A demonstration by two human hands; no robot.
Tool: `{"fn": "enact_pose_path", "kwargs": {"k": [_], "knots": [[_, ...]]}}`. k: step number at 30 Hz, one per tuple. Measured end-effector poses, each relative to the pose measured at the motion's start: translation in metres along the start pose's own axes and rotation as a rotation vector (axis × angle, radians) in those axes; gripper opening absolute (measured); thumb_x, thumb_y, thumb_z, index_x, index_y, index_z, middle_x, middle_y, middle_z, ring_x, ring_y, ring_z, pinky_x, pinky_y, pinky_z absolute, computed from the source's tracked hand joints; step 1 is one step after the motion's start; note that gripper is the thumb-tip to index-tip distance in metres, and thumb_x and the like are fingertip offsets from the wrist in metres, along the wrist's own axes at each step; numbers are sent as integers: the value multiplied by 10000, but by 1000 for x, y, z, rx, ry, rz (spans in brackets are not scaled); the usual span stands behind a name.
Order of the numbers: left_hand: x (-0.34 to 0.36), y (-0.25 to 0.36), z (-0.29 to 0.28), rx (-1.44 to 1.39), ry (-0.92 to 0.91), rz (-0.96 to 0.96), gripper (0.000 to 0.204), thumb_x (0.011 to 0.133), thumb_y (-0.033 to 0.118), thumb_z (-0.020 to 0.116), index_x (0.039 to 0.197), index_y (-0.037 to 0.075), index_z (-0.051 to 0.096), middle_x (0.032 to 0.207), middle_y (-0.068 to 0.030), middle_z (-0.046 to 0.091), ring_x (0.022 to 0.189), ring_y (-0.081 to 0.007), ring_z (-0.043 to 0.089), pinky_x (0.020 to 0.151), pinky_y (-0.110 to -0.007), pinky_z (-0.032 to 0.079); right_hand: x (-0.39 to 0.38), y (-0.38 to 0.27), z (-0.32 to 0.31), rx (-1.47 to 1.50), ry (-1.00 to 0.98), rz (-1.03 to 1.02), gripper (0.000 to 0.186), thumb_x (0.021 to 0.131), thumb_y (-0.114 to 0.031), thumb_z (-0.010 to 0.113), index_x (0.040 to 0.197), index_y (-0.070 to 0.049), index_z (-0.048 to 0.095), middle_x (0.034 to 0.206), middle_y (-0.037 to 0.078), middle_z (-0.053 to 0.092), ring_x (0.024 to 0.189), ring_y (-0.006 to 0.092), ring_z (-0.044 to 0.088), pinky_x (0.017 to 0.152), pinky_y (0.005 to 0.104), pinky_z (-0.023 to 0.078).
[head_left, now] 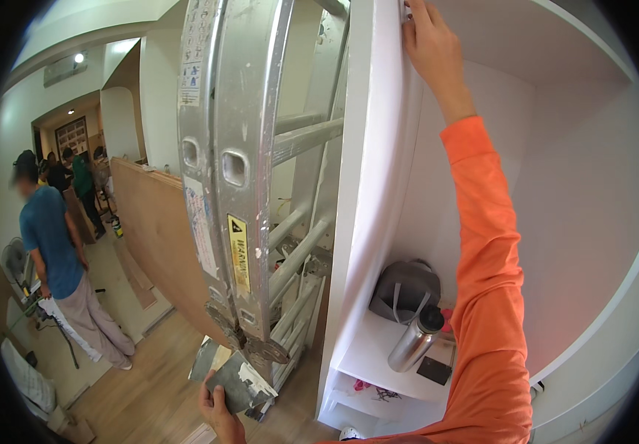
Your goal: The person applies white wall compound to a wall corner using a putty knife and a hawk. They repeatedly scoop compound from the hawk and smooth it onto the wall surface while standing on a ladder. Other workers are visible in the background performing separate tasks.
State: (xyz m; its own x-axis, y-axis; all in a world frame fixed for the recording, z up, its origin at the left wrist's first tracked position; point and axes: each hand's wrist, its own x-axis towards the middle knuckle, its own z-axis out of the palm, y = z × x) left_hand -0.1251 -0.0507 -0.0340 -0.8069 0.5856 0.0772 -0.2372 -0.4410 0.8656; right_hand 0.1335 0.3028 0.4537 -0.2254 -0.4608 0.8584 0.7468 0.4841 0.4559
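Note:
At the bottom centre, my left hand [218, 411] grips a pair of grey flat putty scrapers [240, 386] smeared with pale filler. My right hand [434, 52], below an orange sleeve [488, 288], is raised to the front edge [386, 66] of a white cabinet, its fingers curled on that edge near the top. An aluminium folding ladder [249, 185] stands upright just left of the cabinet, above my left hand. On a lower shelf [364, 359] sit a grey bag [397, 288], a steel bottle [408, 348] and a dark flat object [434, 370].
A person in a blue shirt [53, 237] stands at left beside a fan [16, 263] and equipment. A large wooden board [149, 229] leans behind the ladder. Several people [82, 177] are farther back in a doorway. Loose planks [138, 274] lie on the floor.

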Motion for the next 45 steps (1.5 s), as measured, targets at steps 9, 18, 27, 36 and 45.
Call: {"fn": "enact_pose_path", "kwargs": {"k": [9,18,27,36,45], "knots": [[12,-10,26,-24,1,2,386,939,80,537,1298,-60,545,1146,-140,653,1008,-180,646,925,-297,502,8,17,23,-28,149,-143,667,889,51,542,1518,-99,378,910,181,620,604,252,555,547,361,501],[18,-17,26,-30,10,34,397,933,86,544,1299,-70,541,1136,-148,659,995,-182,654,919,-299,506,12,21,29,-41,179,-167,660,888,59,528,1514,-94,388,854,157,593,581,230,522,513,343,473],[17,-17,29,-43,6,38,399,934,85,545,1302,-67,539,1144,-147,654,1000,-184,651,919,-297,504,10,18,27,-83,150,-154,647,889,60,530,1506,-77,395,849,138,593,562,214,504,497,321,475],[12,-20,25,-32,26,32,396,937,89,544,1305,-59,539,1144,-147,651,996,-181,652,914,-296,506,7,16,26,1,275,-257,627,869,57,542,1475,-68,443,861,158,654,606,243,590,528,337,510],[10,-18,25,-38,26,35,395,940,91,540,1305,-60,535,1134,-143,653,990,-175,654,897,-290,513,15,14,22,35,187,-156,690,857,60,543,1506,-126,402,869,161,649,635,280,611,566,374,524]]}}
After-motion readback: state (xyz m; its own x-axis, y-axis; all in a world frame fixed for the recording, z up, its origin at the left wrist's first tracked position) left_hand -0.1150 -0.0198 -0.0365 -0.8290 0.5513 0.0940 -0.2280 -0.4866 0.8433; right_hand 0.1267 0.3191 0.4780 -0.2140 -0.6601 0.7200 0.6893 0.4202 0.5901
